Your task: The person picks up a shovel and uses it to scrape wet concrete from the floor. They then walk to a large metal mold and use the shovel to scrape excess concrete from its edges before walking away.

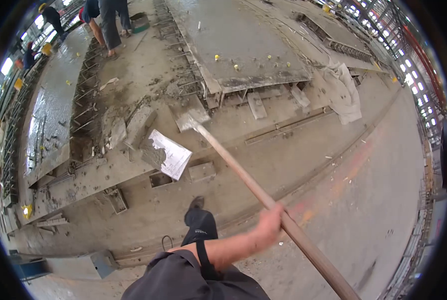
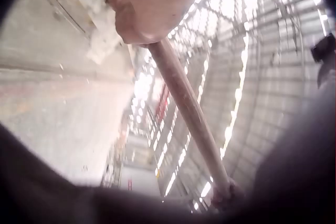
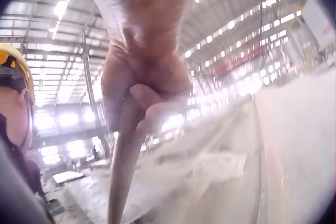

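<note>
A long-handled shovel (image 1: 238,175) slants across the head view. Its flat, grey-smeared blade (image 1: 188,119) lies low over the dirty platform, between two concrete-filled moulds. My left hand (image 1: 269,226) grips the wooden handle around its middle; in the left wrist view the same hand (image 2: 152,8) is curled over the shaft. Higher up the handle, my right hand (image 3: 147,85) wraps round it near its end, thumb and fingers closed on the wood. That hand lies outside the head view. Beside the blade is a torn white paper sack (image 1: 175,156) with grey material at its opening.
Wet concrete slabs (image 1: 248,37) (image 1: 58,85) with protruding rebar flank the debris-strewn strip. A person (image 1: 111,20) bends over at the upper left, near a green tub (image 1: 140,22). A crumpled pale sheet (image 1: 342,92) hangs at the right slab's corner. My shoe (image 1: 197,202) stands by the platform edge.
</note>
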